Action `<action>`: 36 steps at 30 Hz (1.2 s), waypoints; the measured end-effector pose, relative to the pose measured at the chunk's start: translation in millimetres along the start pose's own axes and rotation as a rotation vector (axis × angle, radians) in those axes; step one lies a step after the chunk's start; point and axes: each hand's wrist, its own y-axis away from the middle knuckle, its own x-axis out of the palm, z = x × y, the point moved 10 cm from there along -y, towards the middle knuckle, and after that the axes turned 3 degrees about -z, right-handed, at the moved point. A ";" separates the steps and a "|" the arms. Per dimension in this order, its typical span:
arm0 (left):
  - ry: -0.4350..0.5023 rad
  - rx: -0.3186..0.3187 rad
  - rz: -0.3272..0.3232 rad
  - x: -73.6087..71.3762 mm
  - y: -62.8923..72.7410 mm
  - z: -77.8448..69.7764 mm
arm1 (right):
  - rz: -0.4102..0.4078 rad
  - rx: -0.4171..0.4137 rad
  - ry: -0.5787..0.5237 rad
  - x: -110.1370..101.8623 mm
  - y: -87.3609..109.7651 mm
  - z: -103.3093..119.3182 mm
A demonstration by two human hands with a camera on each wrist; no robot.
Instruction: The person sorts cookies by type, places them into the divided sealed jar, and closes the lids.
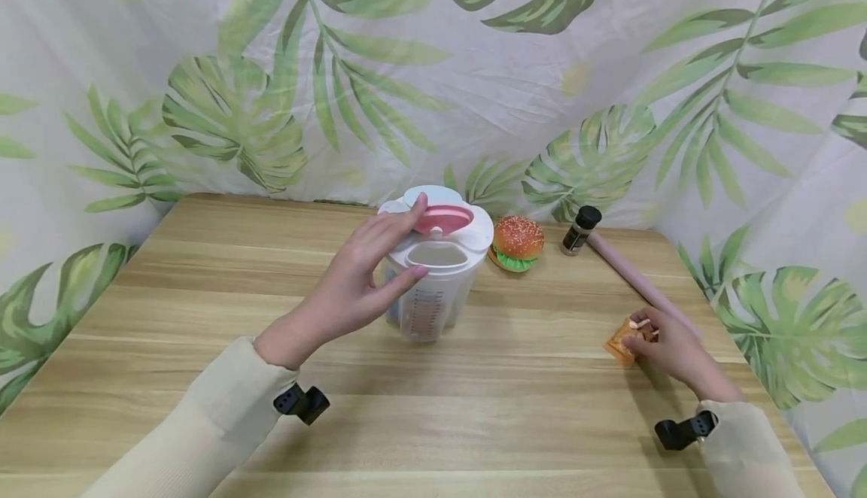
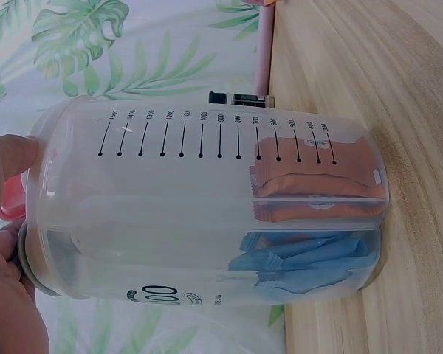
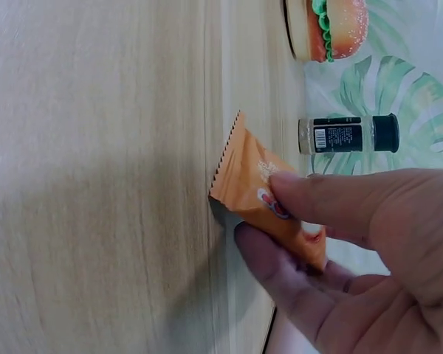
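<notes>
A clear lidded container with a white top stands on the table, measuring marks printed down its side. Its pink flap is raised behind an oval opening. My left hand rests at the lid, fairly straight fingers by the pink flap and thumb stretched towards the opening's front edge. Through the wall show orange packets and blue packets in separate compartments. Off to the right, my right hand pinches a small orange snack packet between thumb and fingers, close over the table.
Right of the container sits a toy hamburger. A black-capped seasoning bottle stands further right. From beside it a pinkish rod runs towards my right hand. Leaf-patterned cloth hangs behind the wooden table.
</notes>
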 end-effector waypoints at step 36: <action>0.009 -0.022 0.004 -0.7 0.5 1.7 | -0.043 -0.333 -0.777 -32.7 -44.9 186.7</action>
